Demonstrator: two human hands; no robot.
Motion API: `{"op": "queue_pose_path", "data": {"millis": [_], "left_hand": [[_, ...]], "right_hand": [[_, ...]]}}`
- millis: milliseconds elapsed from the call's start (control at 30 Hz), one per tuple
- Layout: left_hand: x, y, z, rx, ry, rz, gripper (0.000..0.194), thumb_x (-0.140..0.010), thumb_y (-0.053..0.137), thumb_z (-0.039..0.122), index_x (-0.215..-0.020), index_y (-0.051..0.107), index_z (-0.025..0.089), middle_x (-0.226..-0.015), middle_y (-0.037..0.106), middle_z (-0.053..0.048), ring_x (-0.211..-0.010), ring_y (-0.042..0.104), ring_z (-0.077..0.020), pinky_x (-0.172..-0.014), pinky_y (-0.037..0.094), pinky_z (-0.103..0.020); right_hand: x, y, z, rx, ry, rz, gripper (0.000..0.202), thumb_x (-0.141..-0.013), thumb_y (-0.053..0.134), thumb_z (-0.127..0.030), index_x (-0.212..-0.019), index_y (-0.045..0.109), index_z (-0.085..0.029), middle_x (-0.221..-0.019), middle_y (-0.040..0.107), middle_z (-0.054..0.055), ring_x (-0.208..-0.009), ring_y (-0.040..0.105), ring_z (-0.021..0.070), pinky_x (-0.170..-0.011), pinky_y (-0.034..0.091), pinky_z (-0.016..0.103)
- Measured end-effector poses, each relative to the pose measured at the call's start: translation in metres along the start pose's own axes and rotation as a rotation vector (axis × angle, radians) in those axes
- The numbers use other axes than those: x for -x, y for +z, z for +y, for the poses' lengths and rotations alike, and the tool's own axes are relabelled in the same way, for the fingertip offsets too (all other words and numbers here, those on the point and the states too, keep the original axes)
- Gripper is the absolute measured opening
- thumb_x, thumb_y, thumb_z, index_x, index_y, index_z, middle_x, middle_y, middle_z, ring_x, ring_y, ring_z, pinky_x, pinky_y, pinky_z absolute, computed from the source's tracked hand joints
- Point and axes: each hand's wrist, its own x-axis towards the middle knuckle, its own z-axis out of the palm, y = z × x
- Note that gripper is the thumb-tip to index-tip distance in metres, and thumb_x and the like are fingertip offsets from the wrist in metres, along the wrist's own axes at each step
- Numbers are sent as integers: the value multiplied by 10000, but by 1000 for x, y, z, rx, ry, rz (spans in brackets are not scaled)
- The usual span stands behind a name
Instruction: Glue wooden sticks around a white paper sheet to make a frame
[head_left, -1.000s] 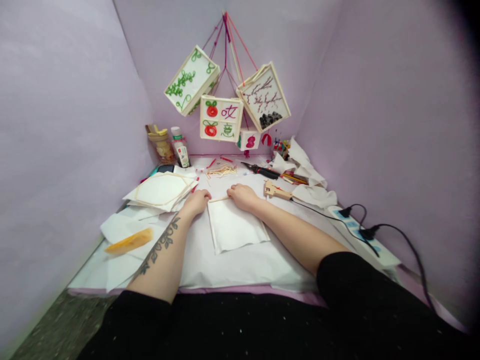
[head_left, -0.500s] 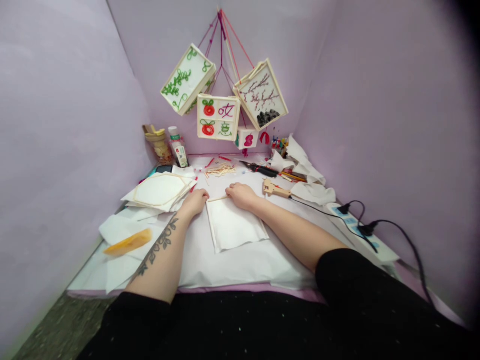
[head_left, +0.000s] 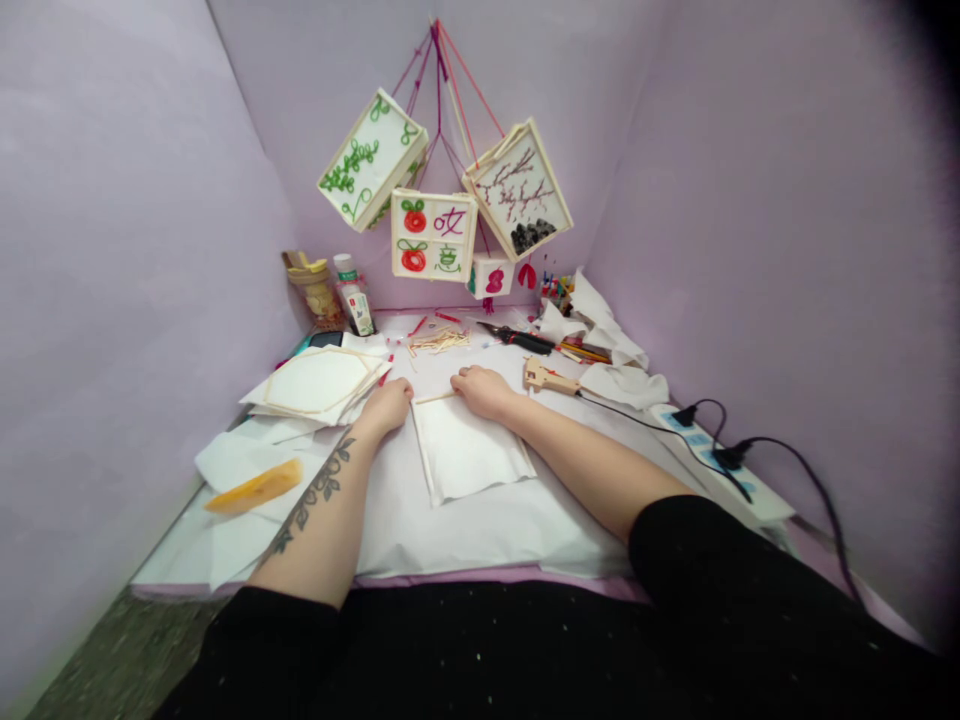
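Observation:
A white paper panel [head_left: 472, 455] edged with thin wooden sticks lies flat on the white-covered table in front of me. My right hand [head_left: 484, 390] is closed over its far edge, fingers curled on the stick there. Just by the far left corner is my left hand [head_left: 388, 404], its fingers pressed together. Whether those fingertips pinch anything is too small to make out. The panel's near edge looks slightly wavy. To the right of my right hand lies a beige hot glue gun [head_left: 551, 377] with its black cord.
Thin wooden sticks [head_left: 442, 340] and black-handled pliers [head_left: 525, 340] lie behind my hands. Stacked paper panels [head_left: 315, 380] and an orange strip [head_left: 255, 487] are at left. A power strip [head_left: 724, 460] sits at right. Decorated box lanterns [head_left: 435, 235] hang above the back.
My left hand has shifted slightly left, away from the panel's corner. My right hand stays on the far edge. The whole view has drifted a little.

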Motion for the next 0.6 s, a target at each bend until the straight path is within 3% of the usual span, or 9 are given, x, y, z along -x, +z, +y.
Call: {"op": "queue_pose_path", "data": {"millis": [167,600], "left_hand": [[1,-4,0,58,73,-15,235,-862,434,218,-948,652,231,-1026,675,-38,-936,608,-169,-840,437,-254],[-1,-2,2,-10,87,-35,190,-852,427,201,-896,611,213,-980,632,-65,-898,586,-192,-792,424,-282]], "right_hand": [[-1,2,1,-1,-5,8,275,-941,356,-213,-1044,608,-178,-1027,609,114,-938,540,228,-723,401,302],[0,1,0,16,2,-11,279,-942,354,-210,-1062,604,-181,-1046,604,123,-957,539,232,-737,409,309]]}}
